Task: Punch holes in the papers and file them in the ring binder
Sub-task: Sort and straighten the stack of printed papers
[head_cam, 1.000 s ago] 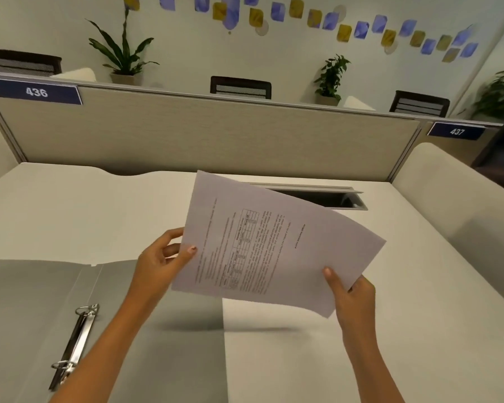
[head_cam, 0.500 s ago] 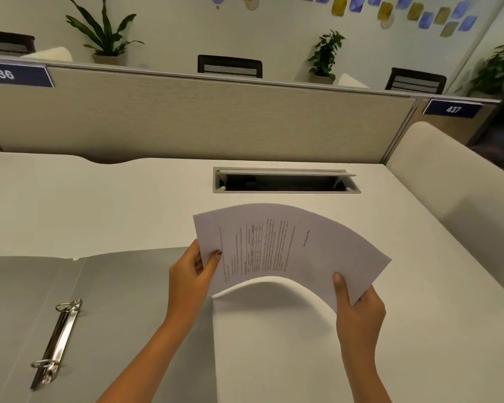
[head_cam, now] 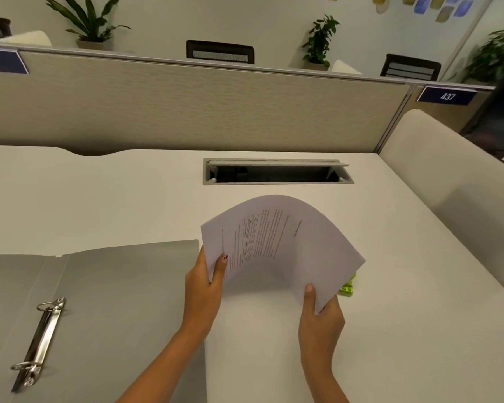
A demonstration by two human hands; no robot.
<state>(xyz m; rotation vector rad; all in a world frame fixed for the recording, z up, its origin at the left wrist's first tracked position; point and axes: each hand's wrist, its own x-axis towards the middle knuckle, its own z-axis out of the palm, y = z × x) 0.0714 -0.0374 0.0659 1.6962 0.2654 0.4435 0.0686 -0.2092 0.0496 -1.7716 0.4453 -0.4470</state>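
Holding the papers [head_cam: 282, 242] up over the desk [head_cam: 99, 199] w/ both hands, sheets bowed into an arch, printed side up. Left hand [head_cam: 204, 289] pinches the left edge: thumb on top, other fingers hidden under the sheets. Right hand [head_cam: 320, 318] grips the near right corner, thumb pressed flat on top, rest curled beneath. Ring binder [head_cam: 114, 301] lies open and flat on the desk at left, its right cover passing under the left forearm; metal ring mech [head_cam: 38, 344] sits near the front-left. Small green thing [head_cam: 348, 287] peeks out below the papers' right edge, can't tell what. Further back, an open cable hatch [head_cam: 277, 173] in the desk, then the partition [head_cam: 186, 106] w/ a 437 label [head_cam: 447, 96].
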